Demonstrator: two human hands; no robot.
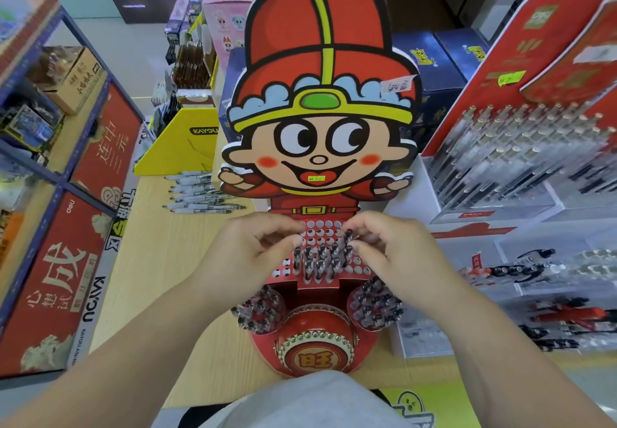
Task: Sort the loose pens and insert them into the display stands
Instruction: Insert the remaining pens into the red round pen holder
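Observation:
A red cartoon-figure display stand (317, 100) stands in the middle of the wooden table. Its perforated red panel (322, 227) holds several dark-capped pens (320, 260) in the lower rows, and two round cups (263, 310) at the base are full of pens. My right hand (390, 254) pinches a pen (348, 235) by its top over the panel's right side. My left hand (253, 247) hovers at the panel's left edge with curled fingers, holding nothing that I can see. Loose white pens (200, 193) lie on the table at the back left.
A yellow box (180, 147) stands behind the loose pens. Red boxes (63, 277) fill blue shelving on the left. Clear pen racks (500, 160) and trays with pens (551, 294) crowd the right side. Dark blue boxes (434, 60) sit behind the stand.

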